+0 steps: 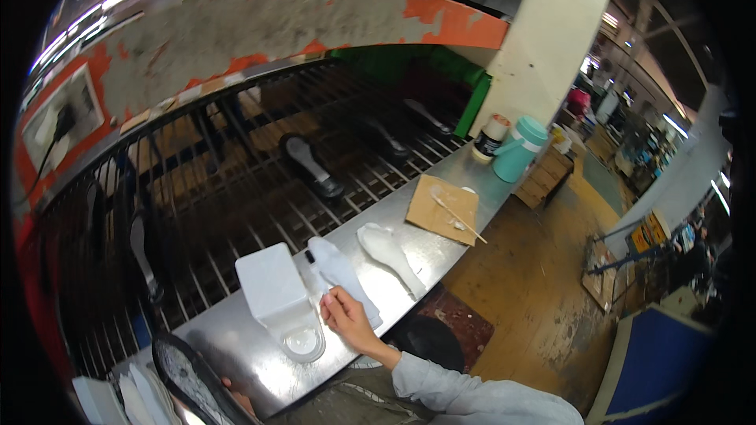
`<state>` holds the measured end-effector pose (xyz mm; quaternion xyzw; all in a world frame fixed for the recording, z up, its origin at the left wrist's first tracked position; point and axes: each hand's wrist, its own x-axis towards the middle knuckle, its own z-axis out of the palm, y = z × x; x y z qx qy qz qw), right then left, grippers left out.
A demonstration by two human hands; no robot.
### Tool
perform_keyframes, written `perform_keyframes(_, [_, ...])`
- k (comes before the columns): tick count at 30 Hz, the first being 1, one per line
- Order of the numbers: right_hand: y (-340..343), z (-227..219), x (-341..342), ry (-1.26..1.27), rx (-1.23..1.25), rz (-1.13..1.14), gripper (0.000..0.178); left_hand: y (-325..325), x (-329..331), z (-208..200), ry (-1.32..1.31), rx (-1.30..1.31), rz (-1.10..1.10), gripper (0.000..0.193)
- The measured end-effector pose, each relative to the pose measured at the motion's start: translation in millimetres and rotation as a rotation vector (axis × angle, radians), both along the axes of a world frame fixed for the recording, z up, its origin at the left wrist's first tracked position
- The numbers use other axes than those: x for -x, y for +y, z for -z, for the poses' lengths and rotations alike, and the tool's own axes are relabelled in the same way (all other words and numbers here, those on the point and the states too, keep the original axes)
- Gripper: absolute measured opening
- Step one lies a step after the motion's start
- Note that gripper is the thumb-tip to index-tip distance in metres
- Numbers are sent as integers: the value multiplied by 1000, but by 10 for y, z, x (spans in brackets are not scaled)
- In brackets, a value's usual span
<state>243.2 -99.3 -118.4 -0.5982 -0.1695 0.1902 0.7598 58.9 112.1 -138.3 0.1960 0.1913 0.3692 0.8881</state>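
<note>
My right hand [347,319] is closed in a pinch around a thin, light-handled brush [310,256] with a dark tip, pointing away from me. It is over the metal ledge, just right of a white plastic container [276,283] with a round cup at its front. At the lower left, my left hand [239,400] grips the edge of a black shoe sole [193,378], its inner face turned up; most of that hand is hidden behind the sole. White sole-shaped pieces lie beyond my right hand: one [340,267] close by, another [390,258] farther right.
Behind the ledge [228,346] runs a metal-rod conveyor [236,181] carrying several dark soles, one [311,165] near its middle. Cardboard [429,205] with a thin stick [461,219], a jar [492,138] and a teal jug [520,149] stand right. Stacked white pieces [142,397] sit lower left.
</note>
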Motion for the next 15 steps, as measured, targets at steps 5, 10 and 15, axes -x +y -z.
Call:
perform_keyframes(5, [-2,-25,9,66,-33,14,22,-33,276,48,-95,30,-10,82])
perform_keyframes(10, [36,-66,4,87,-30,18,24,-78,459,52,-154,50,-3,82])
perform_keyframes(15, [21,-64,16,86,-38,68,24,-104,535,66,-166,40,20,82])
